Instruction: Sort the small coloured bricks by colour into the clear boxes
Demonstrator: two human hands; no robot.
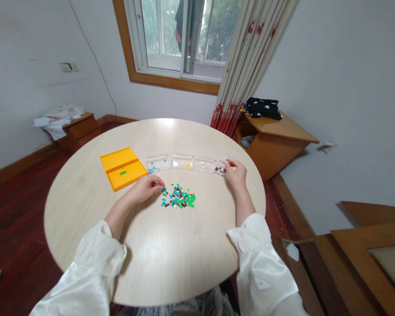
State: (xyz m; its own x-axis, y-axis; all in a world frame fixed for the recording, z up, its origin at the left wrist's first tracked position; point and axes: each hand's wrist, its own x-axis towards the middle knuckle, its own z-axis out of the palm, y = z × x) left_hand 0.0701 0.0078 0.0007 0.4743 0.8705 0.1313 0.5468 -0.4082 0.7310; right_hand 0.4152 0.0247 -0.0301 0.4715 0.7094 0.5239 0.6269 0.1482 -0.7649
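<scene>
A loose pile of small toy bricks in green, blue, brown and pale colours lies mid-table. At its left edge is my left hand, fingers pinched together; what is between the tips is too small to make out. My right hand is held over the rightmost clear plastic box, which contains brown bricks. Its fingers are also closed in a pinch, and their contents are hidden. Left of that box stand three more clear boxes: one with pale bricks, one with yellow bricks, one with blue bricks.
An open orange case with a green brick in it lies left of the boxes on the round table. Wooden cabinets stand beyond the table on both sides. A window and curtain are behind it.
</scene>
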